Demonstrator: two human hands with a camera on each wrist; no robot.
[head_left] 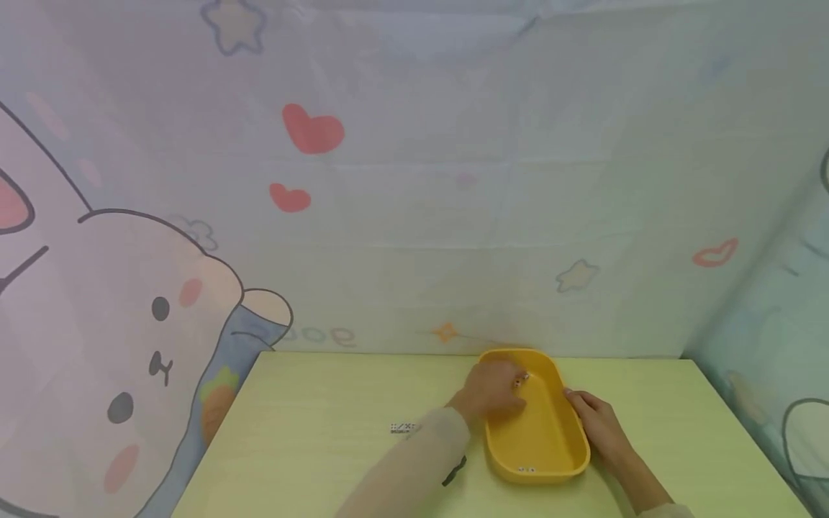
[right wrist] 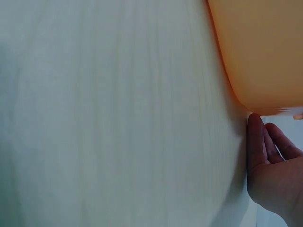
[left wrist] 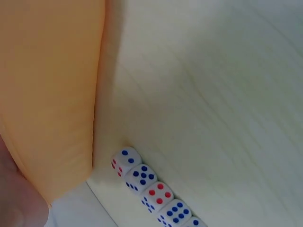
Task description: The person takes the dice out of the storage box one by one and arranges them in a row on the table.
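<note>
A yellow tray [head_left: 537, 432] with raised walls stands on the table. Over its far left part reaches my left hand [head_left: 495, 387], fingers bent and thumb spread apart from them. Two small white dice [head_left: 521, 380] lie right by the fingertips. In the left wrist view, only part of that hand [left wrist: 19, 203] shows beside the tray's outer wall [left wrist: 52, 85]. My right hand [head_left: 599, 424] is at the tray's right side, its fingertips at the wall. The right wrist view has those fingers [right wrist: 256, 139] fairly straight by the tray's corner [right wrist: 255, 101].
Left of the tray, several dice [left wrist: 160, 194] with blue and red pips stand in a tight row on the pale table [head_left: 324, 403]. Two more dice [head_left: 527, 470] sit at the tray's near end. A printed cloth [head_left: 414, 273] hangs behind the table's far edge.
</note>
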